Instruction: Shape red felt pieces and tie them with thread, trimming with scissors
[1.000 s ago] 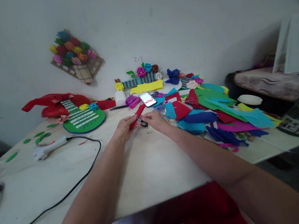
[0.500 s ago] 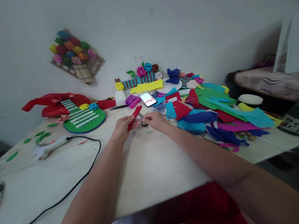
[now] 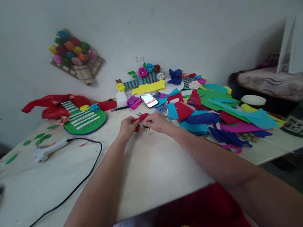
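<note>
A small strip of red crepe paper [image 3: 143,117] stretches between my two hands over the middle of the table. My left hand [image 3: 127,128] pinches its left end, fingers curled. At the right end, my right hand [image 3: 155,122] is closed with thumb and fingertips on the paper. Open blade tips of scissors [image 3: 139,113] show just behind the paper, and a dark handle loop shows below it. My hands hide most of the scissors, which seem to lie on the table.
Coloured paper pieces [image 3: 200,117] heap up on the right. A glue gun [image 3: 49,149] with a black cord lies left, near green paper leaves [image 3: 43,139]. A green guitar-shaped craft [image 3: 90,121] sits behind it. Farther back are a phone [image 3: 152,103] and a yellow paper roll [image 3: 149,88].
The red paper has swung from upright in my left hand to lying across between both hands. My right hand has closed on it, and the scissor tips have come into view.
</note>
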Demonstrator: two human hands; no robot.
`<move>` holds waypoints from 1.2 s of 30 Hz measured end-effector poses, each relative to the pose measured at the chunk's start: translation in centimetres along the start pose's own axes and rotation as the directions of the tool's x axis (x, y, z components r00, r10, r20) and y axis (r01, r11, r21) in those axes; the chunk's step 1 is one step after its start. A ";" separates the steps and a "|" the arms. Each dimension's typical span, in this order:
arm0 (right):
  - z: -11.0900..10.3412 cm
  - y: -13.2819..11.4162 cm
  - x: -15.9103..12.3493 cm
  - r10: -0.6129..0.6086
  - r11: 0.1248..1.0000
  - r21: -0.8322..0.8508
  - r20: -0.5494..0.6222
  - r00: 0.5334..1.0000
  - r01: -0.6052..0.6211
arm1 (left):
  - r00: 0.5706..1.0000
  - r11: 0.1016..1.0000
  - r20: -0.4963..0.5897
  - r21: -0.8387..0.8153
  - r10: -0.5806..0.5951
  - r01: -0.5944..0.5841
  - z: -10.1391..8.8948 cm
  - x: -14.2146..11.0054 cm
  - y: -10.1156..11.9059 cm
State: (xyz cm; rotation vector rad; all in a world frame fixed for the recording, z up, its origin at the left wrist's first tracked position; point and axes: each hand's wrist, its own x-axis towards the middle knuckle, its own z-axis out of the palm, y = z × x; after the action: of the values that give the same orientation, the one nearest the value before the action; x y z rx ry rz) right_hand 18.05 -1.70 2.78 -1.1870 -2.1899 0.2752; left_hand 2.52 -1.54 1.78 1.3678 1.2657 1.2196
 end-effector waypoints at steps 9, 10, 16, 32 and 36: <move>0.0 2.3 1.0 -0.224 0.972 -0.079 -0.041 0.974 0.220 | 0.960 0.978 0.279 0.207 -0.027 -0.033 0.1 -0.5 0.4; -0.1 2.5 1.1 -0.239 0.970 -0.061 -0.037 0.970 0.237 | 0.945 0.977 0.325 0.208 -0.029 -0.042 0.1 -0.5 0.4; -0.5 3.4 1.5 -0.250 0.959 0.145 0.016 0.968 0.245 | 0.851 0.976 0.525 0.191 -0.010 -0.107 -0.1 -0.6 0.1; -1.8 3.9 0.8 0.034 0.683 0.698 0.264 0.964 -0.215 | 0.757 0.999 0.653 -0.034 0.020 0.003 0.0 -1.8 1.3; -0.9 3.7 0.9 0.109 0.490 0.841 0.203 0.973 -0.231 | 0.814 0.956 0.568 -0.286 0.119 0.060 0.4 -1.8 0.9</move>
State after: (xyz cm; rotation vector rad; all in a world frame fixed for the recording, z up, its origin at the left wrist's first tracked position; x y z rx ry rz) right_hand 20.72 1.06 2.17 -0.7688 -1.5906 1.3948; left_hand 3.03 -3.45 2.46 1.3920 0.6029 0.8579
